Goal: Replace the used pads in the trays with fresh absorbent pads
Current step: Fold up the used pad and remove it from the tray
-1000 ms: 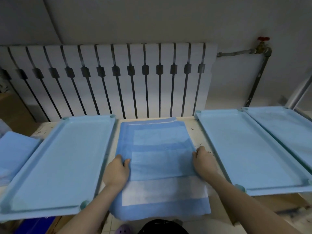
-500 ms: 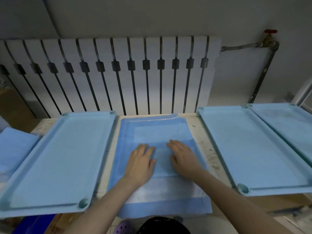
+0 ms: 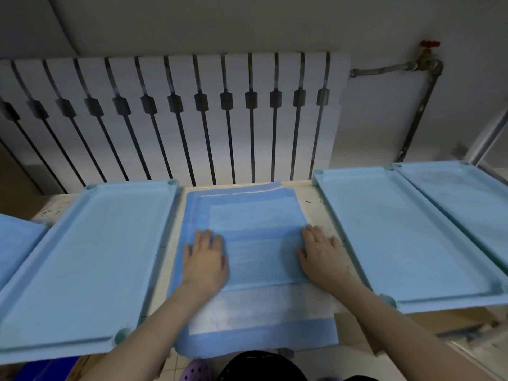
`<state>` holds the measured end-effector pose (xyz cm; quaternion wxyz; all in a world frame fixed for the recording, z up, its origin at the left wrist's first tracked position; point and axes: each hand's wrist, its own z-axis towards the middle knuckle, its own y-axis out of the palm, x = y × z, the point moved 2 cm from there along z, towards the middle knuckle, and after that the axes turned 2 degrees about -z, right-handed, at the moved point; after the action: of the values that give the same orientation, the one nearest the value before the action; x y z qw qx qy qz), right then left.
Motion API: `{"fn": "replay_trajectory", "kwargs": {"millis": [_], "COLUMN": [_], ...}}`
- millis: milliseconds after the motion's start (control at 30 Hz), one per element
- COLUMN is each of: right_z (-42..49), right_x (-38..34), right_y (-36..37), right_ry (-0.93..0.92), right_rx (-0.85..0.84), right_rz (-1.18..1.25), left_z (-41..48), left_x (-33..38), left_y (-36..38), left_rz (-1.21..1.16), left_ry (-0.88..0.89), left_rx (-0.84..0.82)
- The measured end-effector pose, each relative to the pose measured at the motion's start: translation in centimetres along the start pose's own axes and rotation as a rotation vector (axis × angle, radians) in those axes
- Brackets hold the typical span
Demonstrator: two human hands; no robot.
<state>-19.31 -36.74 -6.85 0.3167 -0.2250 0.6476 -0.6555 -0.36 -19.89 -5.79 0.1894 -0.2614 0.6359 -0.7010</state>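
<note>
A blue absorbent pad [image 3: 255, 215] is seen from above, laid on a pale table [image 3: 321, 204] in front of a white radiator [image 3: 178, 119]. It lies in the gap between two shallow light-blue trays: the left tray [image 3: 90, 257] and the right tray [image 3: 398, 229]. Its near end hangs a little over the table's front edge. Part of the pad is folded back over itself, so a white inner panel is shown near the person. A third tray [image 3: 467, 202] is seen at the far right, and another blue pad [image 3: 16, 243] at the far left. Whether the trays are lined cannot be told.

The pad is judged to be light, thin and limp, like soft paper with a plastic backing. It is likely to crease, sag and slide easily, and it is not fragile. It is best taken by two corners or by opposite edges, so that it is kept spread when lifted.

The left hand [image 3: 204, 259] is pressed flat on the left side of the folded layer, fingers straight and close together, slightly blurred. The right hand [image 3: 323, 257] is laid flat on the right edge of that layer, fingers straight and a little spread, just beside the bare table. Nothing is pinched or gripped by either hand; the pad is only pressed on.
</note>
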Motion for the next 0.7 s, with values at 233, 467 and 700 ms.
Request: {"fn": "replay_trajectory", "kwargs": {"millis": [233, 467, 700], "right_z": [-3.5, -4.7, -4.8], "right_x": [-0.3, 1.5, -0.6], "right_y": [0.0, -2.4, -3.1], "right_ry": [-0.314, -0.414, -0.366], "right_rx": [-0.198, 0.116, 0.203], "right_rz": [0.06, -0.13, -0.124], "left_z": [-3.3, -4.7, -4.9], "left_x": [2.4, -0.5, 3.9], "left_y": [1.2, -1.4, -1.6], "left_rz": [-0.085, -0.009, -0.049], "left_ry": [0.239, -0.007, 0.222], "left_rx": [-0.272, -0.341, -0.171]}}
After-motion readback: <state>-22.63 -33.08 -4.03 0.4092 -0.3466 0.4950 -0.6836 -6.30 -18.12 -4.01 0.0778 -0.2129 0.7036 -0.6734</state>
